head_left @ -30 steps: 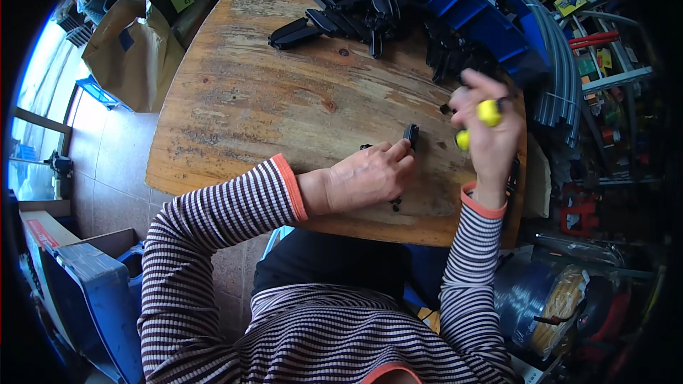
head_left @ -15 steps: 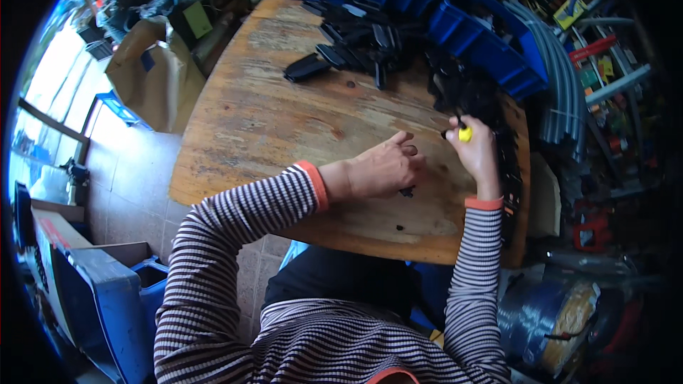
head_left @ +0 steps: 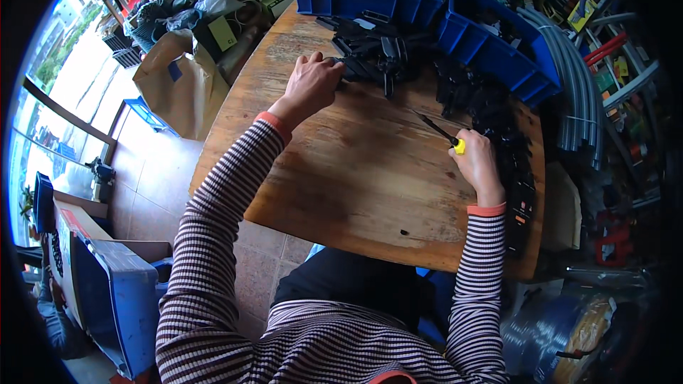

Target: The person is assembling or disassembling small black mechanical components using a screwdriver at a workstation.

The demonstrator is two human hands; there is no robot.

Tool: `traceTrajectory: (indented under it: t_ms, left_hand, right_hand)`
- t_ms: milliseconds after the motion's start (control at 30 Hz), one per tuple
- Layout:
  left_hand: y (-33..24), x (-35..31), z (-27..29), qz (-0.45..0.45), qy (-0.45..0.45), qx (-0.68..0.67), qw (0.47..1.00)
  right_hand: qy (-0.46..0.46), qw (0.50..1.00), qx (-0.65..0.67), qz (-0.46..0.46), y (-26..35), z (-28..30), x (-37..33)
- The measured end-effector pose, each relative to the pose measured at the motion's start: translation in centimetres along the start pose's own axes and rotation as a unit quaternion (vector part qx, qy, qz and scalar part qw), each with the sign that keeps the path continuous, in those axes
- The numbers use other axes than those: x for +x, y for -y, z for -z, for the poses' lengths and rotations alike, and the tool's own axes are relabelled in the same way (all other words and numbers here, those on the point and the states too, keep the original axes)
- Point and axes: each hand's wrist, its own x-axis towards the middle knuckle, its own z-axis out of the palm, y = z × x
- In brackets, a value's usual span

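We are holding a slim, dark-shafted tool with a yellow handle [head_left: 459,147] over the right half of the worn brown wooden worktop [head_left: 334,178], its tip pointing toward the far edge and slightly left. Our right hand [head_left: 477,161] is wrapping the handle with curled fingers. Our left hand [head_left: 311,87] is bending over the left end of a heap of long black plastic parts [head_left: 388,57], toward the far left corner; its fingertips are hiding from us, so we cannot tell whether it is gripping anything. More black pieces [head_left: 491,108] are lying along the right edge, a small black bit [head_left: 404,232] is sitting near the near edge, and two blue plastic bins [head_left: 491,57] are lining the far edge.
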Motion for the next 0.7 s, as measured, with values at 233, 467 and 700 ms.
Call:
traceTrajectory:
  t_ms: [233,467,700]
  left_hand:
    - [-5.1,-0.1,1.0,-0.132,0.117,0.051,0.983]
    - [-15.9,-3.5,-2.5,-0.471,-0.080,-0.063,0.876]
    - [-13.1,-5.6,-1.3,-0.449,0.041,-0.099,0.887]
  right_hand:
    - [-0.016,0.991,0.106,-0.080,-0.5,0.7,-1.9]
    - [-0.116,0.965,0.236,-0.015,-1.2,-1.1,-1.5]
    - [-0.093,0.957,0.273,0.032,-0.9,-1.6,-2.3]
